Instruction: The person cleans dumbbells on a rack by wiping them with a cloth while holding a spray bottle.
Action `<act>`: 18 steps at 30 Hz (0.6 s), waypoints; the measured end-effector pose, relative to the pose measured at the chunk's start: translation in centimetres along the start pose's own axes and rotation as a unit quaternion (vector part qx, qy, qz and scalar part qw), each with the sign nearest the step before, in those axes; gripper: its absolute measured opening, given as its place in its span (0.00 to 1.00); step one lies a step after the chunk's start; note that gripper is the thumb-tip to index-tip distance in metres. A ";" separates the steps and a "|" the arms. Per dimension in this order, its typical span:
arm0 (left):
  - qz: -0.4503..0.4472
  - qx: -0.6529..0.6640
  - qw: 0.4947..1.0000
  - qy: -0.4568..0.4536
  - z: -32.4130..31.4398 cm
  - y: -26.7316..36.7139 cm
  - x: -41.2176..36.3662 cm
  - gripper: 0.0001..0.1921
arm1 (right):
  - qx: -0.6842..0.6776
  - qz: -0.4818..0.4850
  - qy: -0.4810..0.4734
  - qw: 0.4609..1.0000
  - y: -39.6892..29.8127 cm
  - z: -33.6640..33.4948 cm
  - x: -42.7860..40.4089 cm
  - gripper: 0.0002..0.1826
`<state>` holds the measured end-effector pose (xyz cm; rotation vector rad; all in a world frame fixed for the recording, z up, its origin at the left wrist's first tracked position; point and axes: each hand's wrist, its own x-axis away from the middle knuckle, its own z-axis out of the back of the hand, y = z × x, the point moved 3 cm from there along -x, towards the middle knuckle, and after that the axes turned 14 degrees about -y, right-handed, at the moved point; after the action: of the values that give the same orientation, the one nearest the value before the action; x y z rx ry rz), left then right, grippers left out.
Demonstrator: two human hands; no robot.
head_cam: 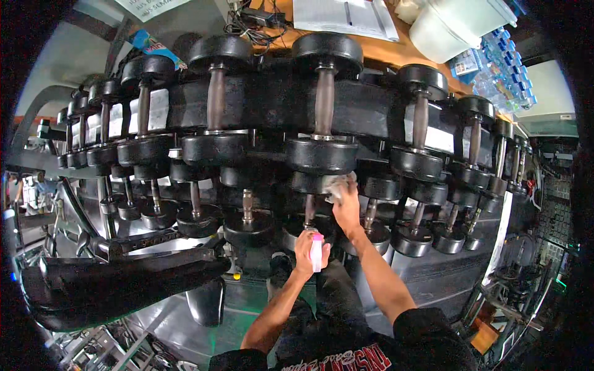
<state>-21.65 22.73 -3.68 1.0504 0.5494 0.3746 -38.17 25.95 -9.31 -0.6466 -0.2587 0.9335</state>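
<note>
My left hand (306, 254) is closed around a small spray bottle (316, 252) with a pink top, just in front of the lower row of dumbbells. In my right hand (344, 197) is a crumpled pale cloth (333, 186), pressed against the right side of the far head of a black lower-row dumbbell (309, 207). Above that, on the upper tier, lies a larger black dumbbell (325, 104) with a grey metal handle. Another lower-row dumbbell (370, 214) is to the right of my right wrist. My right fingers partly hide the cloth.
The two-tier rack holds several more dumbbells to both sides. Behind it, a wooden desk (403, 51) bears an open notebook (325, 16) with a pen, a white tub (436, 35) and several plastic water bottles (503, 76). A black padded bench (125, 283) stands at the left.
</note>
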 end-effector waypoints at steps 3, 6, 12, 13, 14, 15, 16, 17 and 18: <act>0.024 0.026 0.999 -0.001 0.0 -0.5 0.8 0.11 | -0.203 -0.195 0.089 0.955 1.6 -1.1 -0.4 0.22; 0.030 -0.009 0.999 -0.009 0.3 -0.6 1.1 0.11 | -0.219 -0.232 0.057 0.946 -0.9 -1.3 -1.3 0.20; 0.072 0.009 0.997 0.039 0.3 -0.7 1.5 0.09 | 0.176 0.166 -0.197 0.950 -10.6 -4.6 -4.9 0.13; 0.084 0.021 0.994 0.062 0.5 -1.3 1.7 0.09 | 0.229 0.167 -0.230 0.931 -11.2 -5.5 -5.4 0.13; 0.076 0.018 0.996 0.045 0.5 -1.8 1.7 0.09 | 0.281 0.183 -0.245 0.910 -11.4 -5.8 -5.7 0.13; 0.069 0.015 0.997 0.029 0.6 -1.7 1.3 0.09 | 0.281 0.182 -0.244 0.910 -11.1 -5.5 -5.9 0.13; 0.065 0.008 0.998 0.023 0.3 -1.3 1.1 0.09 | 0.262 0.193 -0.255 0.911 -10.7 -5.2 -5.9 0.13; 0.061 0.001 0.998 0.016 -0.2 -0.9 1.0 0.08 | 0.242 0.204 -0.266 0.910 -10.1 -4.8 -5.9 0.13; 0.039 0.013 0.999 0.010 -0.1 -0.8 1.1 0.13 | 0.159 0.234 -0.212 0.935 -9.7 -3.9 -5.6 0.14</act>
<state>-20.81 22.97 -4.66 1.0961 0.5332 0.4485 -33.20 15.73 -6.00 -0.1965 -0.3336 1.5416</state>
